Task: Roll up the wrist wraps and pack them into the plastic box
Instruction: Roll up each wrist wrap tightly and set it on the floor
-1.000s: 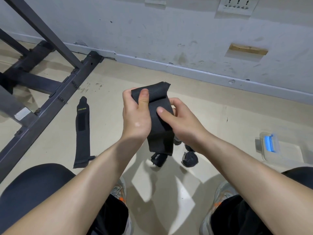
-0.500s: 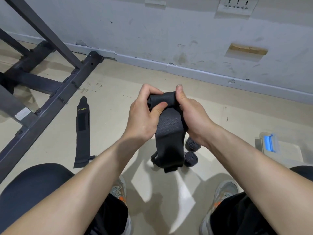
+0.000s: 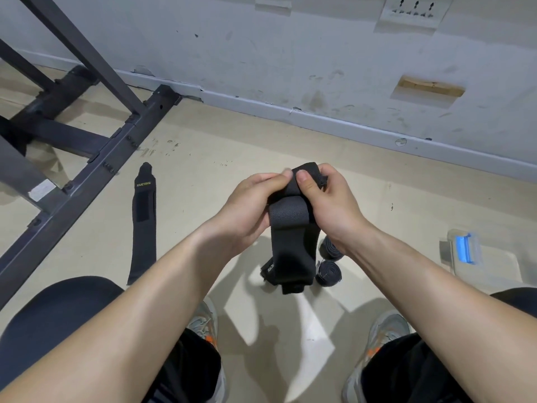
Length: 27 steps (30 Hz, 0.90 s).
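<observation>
Gripping the upper end of a black wrist wrap (image 3: 290,245) with the left hand (image 3: 250,207), thumb on top, fingers curled under; pinching the same end from the other side with the right hand (image 3: 328,205), thumb pressed flat on the fabric, fingers curled behind; both held above the floor (image 3: 218,158), in front of the knees; upper end folded over into a first turn between the two thumbs; below the grip, a loose tail hanging straight down, lower edge close to the floor, touching it or not impossible to tell.

Just behind the tail, on the floor, two rolled wraps (image 3: 329,274) close together under the right wrist; one more wrap (image 3: 268,269) with pale lettering, mostly hidden by the tail.

Well to the left, a flat wrist wrap (image 3: 143,225) lying unrolled, near the lower bar of a dark metal frame (image 3: 87,181) but apart from it; open floor between this wrap and the hands.

Well to the right, the plastic box (image 3: 488,271) on the floor, a blue latch (image 3: 465,251) at its far end, near edge cut off by the right knee.

Beyond the hands, bare floor up to the baseboard (image 3: 319,123) and the marked wall (image 3: 290,68); nearest the camera, two shoes (image 3: 203,321) at both sides of a free strip of floor.
</observation>
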Available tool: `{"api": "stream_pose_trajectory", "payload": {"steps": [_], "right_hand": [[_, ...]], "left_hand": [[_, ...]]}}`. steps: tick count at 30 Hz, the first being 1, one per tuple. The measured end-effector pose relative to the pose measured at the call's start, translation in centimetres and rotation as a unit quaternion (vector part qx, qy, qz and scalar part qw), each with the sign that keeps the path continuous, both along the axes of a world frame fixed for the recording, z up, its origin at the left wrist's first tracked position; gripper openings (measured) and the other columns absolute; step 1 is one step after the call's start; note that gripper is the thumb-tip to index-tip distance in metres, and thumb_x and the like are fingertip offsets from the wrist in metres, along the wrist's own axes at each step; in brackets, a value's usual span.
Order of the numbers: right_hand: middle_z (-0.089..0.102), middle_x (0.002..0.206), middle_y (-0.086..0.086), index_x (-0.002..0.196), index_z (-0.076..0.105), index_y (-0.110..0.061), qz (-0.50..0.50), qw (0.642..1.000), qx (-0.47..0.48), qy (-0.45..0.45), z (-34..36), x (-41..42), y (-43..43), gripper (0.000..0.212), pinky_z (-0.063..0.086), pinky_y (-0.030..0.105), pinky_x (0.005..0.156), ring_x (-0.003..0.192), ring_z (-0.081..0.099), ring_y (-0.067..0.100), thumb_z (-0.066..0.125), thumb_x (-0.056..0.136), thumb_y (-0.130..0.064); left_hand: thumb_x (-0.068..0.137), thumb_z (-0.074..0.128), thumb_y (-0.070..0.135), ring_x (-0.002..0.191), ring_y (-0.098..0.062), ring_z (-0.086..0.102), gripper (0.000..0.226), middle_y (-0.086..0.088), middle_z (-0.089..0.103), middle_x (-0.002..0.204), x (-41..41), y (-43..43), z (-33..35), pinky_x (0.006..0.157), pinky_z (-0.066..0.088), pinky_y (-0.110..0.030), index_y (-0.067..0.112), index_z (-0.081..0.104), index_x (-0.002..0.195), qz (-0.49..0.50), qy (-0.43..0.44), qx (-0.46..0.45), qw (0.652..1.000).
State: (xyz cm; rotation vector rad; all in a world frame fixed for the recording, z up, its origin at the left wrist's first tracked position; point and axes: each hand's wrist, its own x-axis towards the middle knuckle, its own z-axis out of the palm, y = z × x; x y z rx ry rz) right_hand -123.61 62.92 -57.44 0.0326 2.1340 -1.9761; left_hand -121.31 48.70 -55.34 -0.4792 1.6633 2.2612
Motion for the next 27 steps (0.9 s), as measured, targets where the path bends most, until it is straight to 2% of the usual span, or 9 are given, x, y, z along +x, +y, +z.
{"api": "stream_pose_trajectory", "payload": {"steps": [3,7,9,12,15,18,21,25,27], "right_hand": [[0.066,0.082,-0.005,0.095,0.056,-0.021,0.009,0.999,0.016,0.029,0.0,0.3,0.0,0.025,0.055,0.051,0.085,0.079,0.064,0.015,0.062,0.092,-0.045],[0.065,0.087,-0.004,0.099,0.053,-0.023,0.055,0.998,0.036,-0.001,0.8,-0.2,0.3,0.037,0.051,0.065,0.091,0.084,0.063,0.019,0.055,0.088,-0.058],[0.066,0.088,-0.01,0.095,0.056,-0.027,0.064,0.996,0.054,-0.02,1.2,-0.4,0.6,0.042,0.051,0.054,0.091,0.086,0.062,0.016,0.049,0.085,-0.068],[0.069,0.095,-0.009,0.097,0.061,-0.028,0.076,0.99,0.118,-0.006,1.4,-0.7,1.0,0.054,0.048,0.04,0.091,0.094,0.065,0.016,0.039,0.091,-0.077],[0.067,0.089,-0.007,0.096,0.059,-0.022,0.086,0.991,0.099,0.007,1.4,-1.0,1.1,0.047,0.05,0.042,0.09,0.088,0.065,0.016,0.045,0.097,-0.066],[0.066,0.086,-0.002,0.098,0.06,-0.016,0.077,0.996,0.047,-0.005,1.0,-1.0,1.1,0.036,0.053,0.048,0.089,0.083,0.064,0.016,0.056,0.099,-0.052],[0.066,0.086,0.002,0.099,0.06,-0.014,0.061,0.998,0.014,-0.009,0.9,-1.0,1.2,0.02,0.054,0.044,0.085,0.081,0.065,0.017,0.057,0.105,-0.033],[0.065,0.083,0.004,0.099,0.059,-0.015,0.047,0.999,-0.008,-0.012,0.8,-0.7,1.2,0.011,0.053,0.04,0.078,0.078,0.064,0.019,0.061,0.103,-0.025],[0.063,0.082,0.004,0.099,0.059,-0.016,0.046,0.999,0.003,0.003,0.6,-0.6,1.1,0.008,0.052,0.04,0.075,0.077,0.062,0.019,0.063,0.102,-0.024]], "left_hand": [[0.101,0.063,0.021,0.113,-0.038,0.07,0.036,-0.025,0.072,0.118,-0.3,-0.6,-0.5,0.101,0.056,-0.046,-0.008,0.065,0.123,-0.007,0.015,-0.061,0.998],[0.094,0.071,0.009,0.097,-0.029,0.074,0.032,-0.018,0.075,0.107,-0.4,-1.0,-0.6,0.086,0.059,-0.04,-0.002,0.063,0.123,0.027,0.045,-0.116,0.992],[0.092,0.074,0.006,0.084,-0.016,0.071,0.026,-0.007,0.073,0.098,-0.3,-0.9,-0.5,0.075,0.057,-0.032,0.007,0.064,0.116,0.027,0.074,-0.154,0.985],[0.088,0.078,0.004,0.081,-0.008,0.065,0.026,0.0,0.067,0.099,-0.1,-0.9,-0.3,0.073,0.056,-0.025,0.019,0.064,0.104,0.005,0.127,-0.201,0.971],[0.084,0.08,0.001,0.082,-0.006,0.063,0.031,0.001,0.066,0.097,0.0,-1.0,-0.2,0.075,0.053,-0.021,0.021,0.063,0.101,-0.008,0.159,-0.213,0.964],[0.08,0.084,0.011,0.091,-0.015,0.066,0.034,0.004,0.069,0.093,-0.2,-1.2,-0.4,0.087,0.058,-0.036,0.023,0.064,0.105,-0.023,0.135,-0.201,0.97],[0.082,0.081,0.023,0.098,-0.021,0.074,0.037,0.0,0.076,0.098,-0.2,-0.9,-0.7,0.098,0.057,-0.047,0.015,0.063,0.114,-0.042,0.085,-0.17,0.981],[0.098,0.065,0.041,0.089,-0.013,0.074,0.032,0.002,0.076,0.097,-0.3,-0.3,-0.1,0.08,0.059,-0.031,0.012,0.067,0.112,-0.074,0.062,-0.15,0.984],[0.102,0.053,0.049,0.086,-0.013,0.072,0.044,0.002,0.075,0.093,-0.3,-0.2,0.1,0.077,0.06,-0.034,0.009,0.067,0.114,-0.062,0.035,-0.131,0.989]]}}
